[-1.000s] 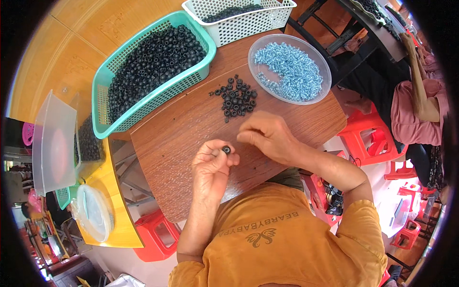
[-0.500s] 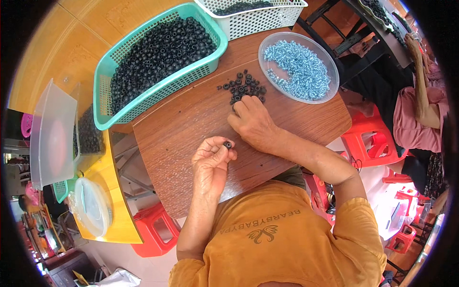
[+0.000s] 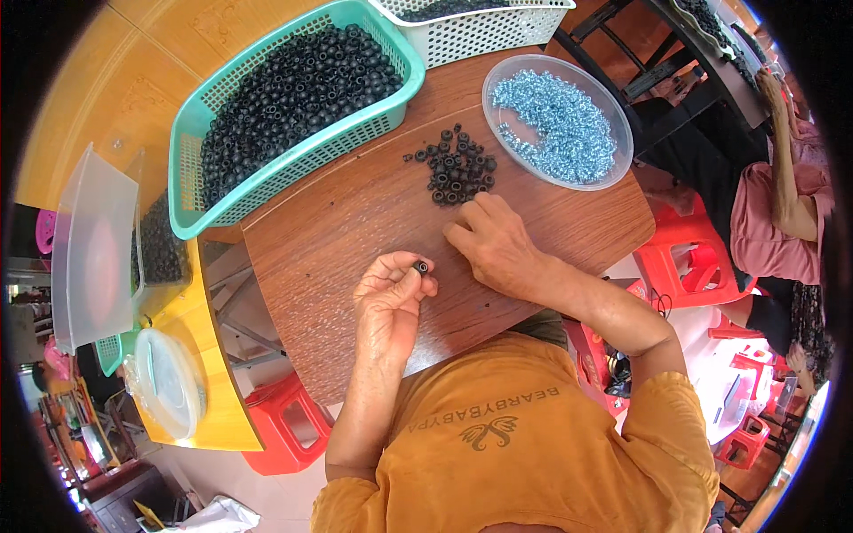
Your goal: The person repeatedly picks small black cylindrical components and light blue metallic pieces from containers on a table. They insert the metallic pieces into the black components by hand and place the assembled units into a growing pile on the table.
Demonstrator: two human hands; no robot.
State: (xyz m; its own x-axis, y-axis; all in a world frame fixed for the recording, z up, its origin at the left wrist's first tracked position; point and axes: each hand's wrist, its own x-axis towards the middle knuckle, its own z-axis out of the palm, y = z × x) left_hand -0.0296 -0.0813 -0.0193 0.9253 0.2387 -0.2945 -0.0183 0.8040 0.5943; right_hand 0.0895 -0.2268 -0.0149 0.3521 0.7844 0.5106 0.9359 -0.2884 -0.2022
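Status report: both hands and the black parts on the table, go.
Left hand pinching one small black ring. Right hand flat at the loose pile of black rings. Nothing between them.

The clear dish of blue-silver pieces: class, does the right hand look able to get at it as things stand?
Probably yes. The right hand rests on the wooden table beside the loose black pieces; the clear dish lies just beyond, open-topped, with nothing between.

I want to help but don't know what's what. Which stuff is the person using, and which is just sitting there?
In use:
left hand pinching a small black ring
right hand at the loose black rings
clear bowl of silvery screws
green basket of black rings

Lying about:
white basket
clear lidded boxes
red stools
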